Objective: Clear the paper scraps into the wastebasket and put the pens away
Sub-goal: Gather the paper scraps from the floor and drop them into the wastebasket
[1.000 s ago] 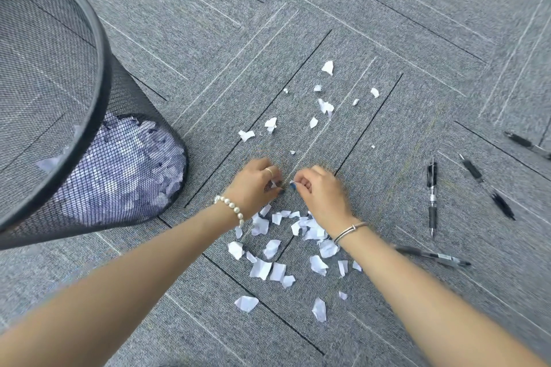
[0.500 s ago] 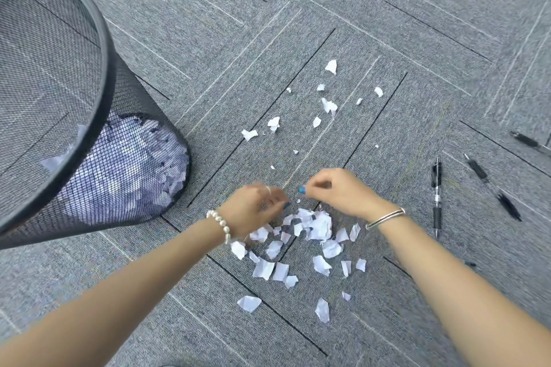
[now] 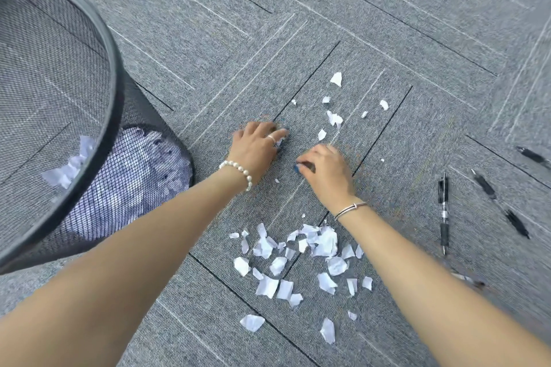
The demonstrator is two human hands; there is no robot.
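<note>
Right of the curled, scrap-gathering fingers [image 3: 278, 135], one pen [image 3: 443, 211] lies tip toward the viewer.

Premises appear to be an office or similar commercial interior. The floor is laid with grey carpet tiles [image 3: 387, 24] in a low, hard-wearing pile, with dark seams and pale stripes set at angles, a finish typical of workplaces. A black wire-mesh wastebasket [image 3: 59, 92] holding torn white paper stands on the carpet at the left, torn paper scraps [image 3: 325, 243] lie scattered on the floor, and several black click pens [image 3: 443, 211] lie at the right, all ordinary desk-work supplies.
</note>
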